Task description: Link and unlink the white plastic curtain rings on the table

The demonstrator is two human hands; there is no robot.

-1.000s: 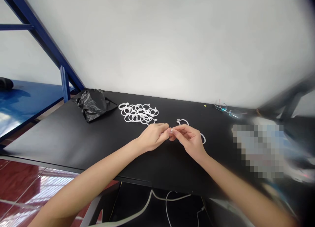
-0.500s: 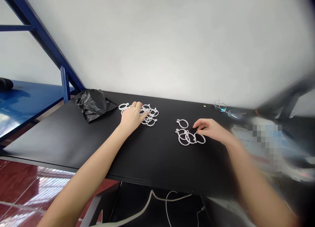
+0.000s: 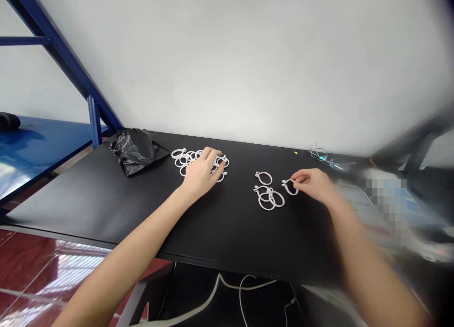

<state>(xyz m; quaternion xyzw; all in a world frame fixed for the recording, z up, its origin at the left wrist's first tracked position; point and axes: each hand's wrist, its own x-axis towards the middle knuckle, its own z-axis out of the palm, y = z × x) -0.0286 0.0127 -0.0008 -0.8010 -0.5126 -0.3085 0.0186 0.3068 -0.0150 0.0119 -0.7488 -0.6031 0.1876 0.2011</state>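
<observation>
White plastic curtain rings, each with a small eyelet, lie on the black tabletop (image 3: 227, 223) in two groups. Over the larger left pile of rings (image 3: 179, 154) rests my left hand (image 3: 203, 172), its thumb apart from the curved fingers; nothing is visibly gripped, and it covers part of the pile. My right hand (image 3: 312, 182) pinches one curtain ring (image 3: 291, 190) by its right side between thumb and fingers. Just left of that ring lies the smaller group, with a single ring (image 3: 264, 178) at the back and overlapping rings (image 3: 267, 201) in front.
A crumpled black plastic bag (image 3: 136, 149) sits at the table's left. Eyeglasses (image 3: 321, 155) lie at the back right, near a blurred clear plastic package (image 3: 354, 201). A white wall (image 3: 248, 71) rises behind; white cables (image 3: 220, 282) run below the front edge.
My right hand has closed on the rightmost ring of the small group and separated it from the others. My left hand has shifted right over the pile, uncovering rings at its left.
</observation>
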